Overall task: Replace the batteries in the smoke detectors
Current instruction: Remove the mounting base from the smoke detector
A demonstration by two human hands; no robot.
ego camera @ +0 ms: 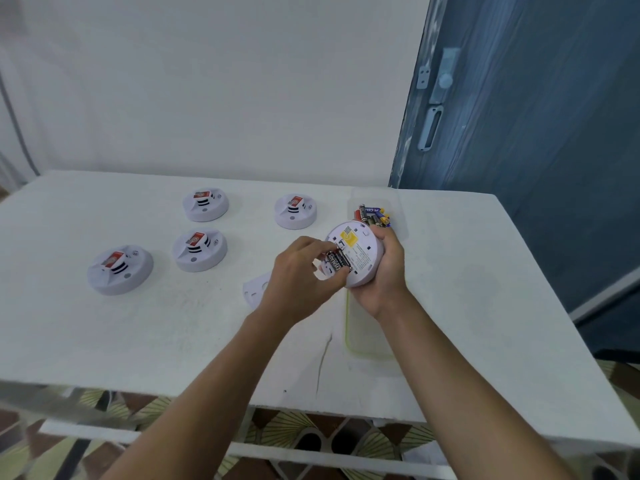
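Observation:
My right hand (382,271) grips a white smoke detector (360,254) turned back side up, with a yellow label showing. My left hand (298,277) pinches black batteries (337,262) lying in the detector's open compartment. Behind the detector a clear tray (394,202) holds several loose batteries (372,214). Several more white smoke detectors lie on the table, each with a red sticker: one (119,268) at the left, one (200,250) at the middle, one (205,203) behind it and one (295,210) at the back.
A white cover plate (254,291) lies on the white table (173,323) partly under my left wrist. A clear yellowish-rimmed tray (363,341) sits under my right forearm. A blue door (519,133) stands at the right, a white wall behind.

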